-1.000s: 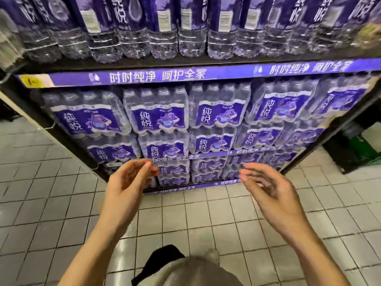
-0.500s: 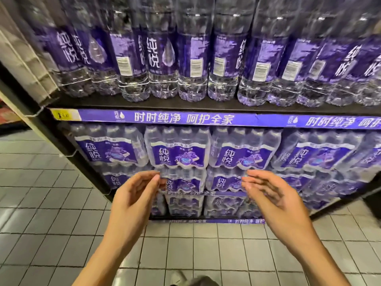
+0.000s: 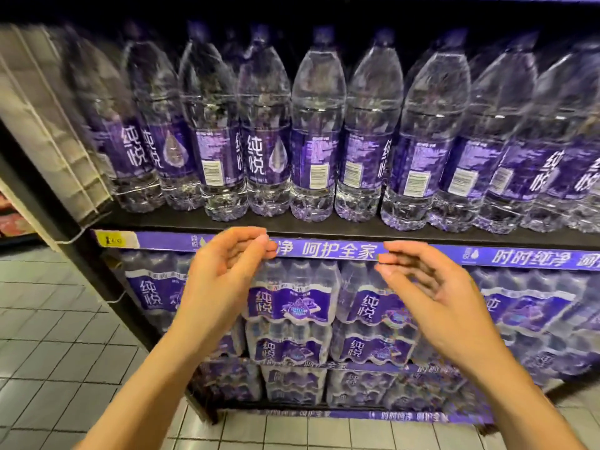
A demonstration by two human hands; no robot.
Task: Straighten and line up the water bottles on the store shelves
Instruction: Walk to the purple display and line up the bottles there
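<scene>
A row of tall clear water bottles (image 3: 316, 134) with purple labels stands along the front of the upper black shelf (image 3: 181, 222). Some labels show the brand name, others face out with barcodes. Below the shelf's purple edge strip (image 3: 337, 250), shrink-wrapped multipacks of small bottles (image 3: 289, 303) are stacked. My left hand (image 3: 224, 274) and my right hand (image 3: 431, 287) are raised in front of the strip, palms facing each other, fingers curled and apart, holding nothing. Both are below the tall bottles and touch none of them.
A white slatted side panel (image 3: 48, 125) and a black upright post (image 3: 81, 271) close the shelf unit on the left. Grey floor tiles (image 3: 58, 352) spread to the left and in front. More multipacks fill the lowest shelf (image 3: 324, 394).
The view has tilted up, so the tall bottles now fill the upper frame. Both hands have risen from the multipack level to the shelf's edge strip, still holding nothing.
</scene>
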